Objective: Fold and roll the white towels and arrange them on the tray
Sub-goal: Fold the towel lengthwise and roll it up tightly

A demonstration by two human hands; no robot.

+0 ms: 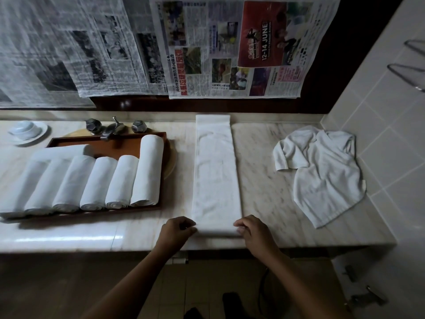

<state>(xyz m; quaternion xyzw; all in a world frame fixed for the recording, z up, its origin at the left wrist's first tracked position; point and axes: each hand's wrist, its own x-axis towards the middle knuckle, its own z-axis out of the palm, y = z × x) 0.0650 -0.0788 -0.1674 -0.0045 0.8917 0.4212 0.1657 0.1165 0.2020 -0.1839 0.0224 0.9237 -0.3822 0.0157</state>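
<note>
White towel strip [216, 176] lies lengthwise on the worktop [259, 157], its near corners pinched by the left grip [178, 229] and right grip [251, 229] — set, I judge, for rolling away. Farther left, rolled towels [96, 183] line the tray [119, 146]; a loose towel [322, 171] waits far right.

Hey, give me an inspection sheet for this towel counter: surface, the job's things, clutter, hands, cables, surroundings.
Surface: pale marble counter, carrying the towels and tray.
Job's things: folded towel lying as a long strip from the near edge to the back; rolled towels side by side on the tray; loose towel crumpled at the right.
Clutter: cup on a saucer at far left; faucet behind the tray.
Hands: left hand and right hand each pinch a near corner of the folded towel.
Cables: dark loop below the counter, perhaps a cord; cannot tell.
Surroundings: newspapers hung across the back; tiled wall at right with wire hangers.
</note>
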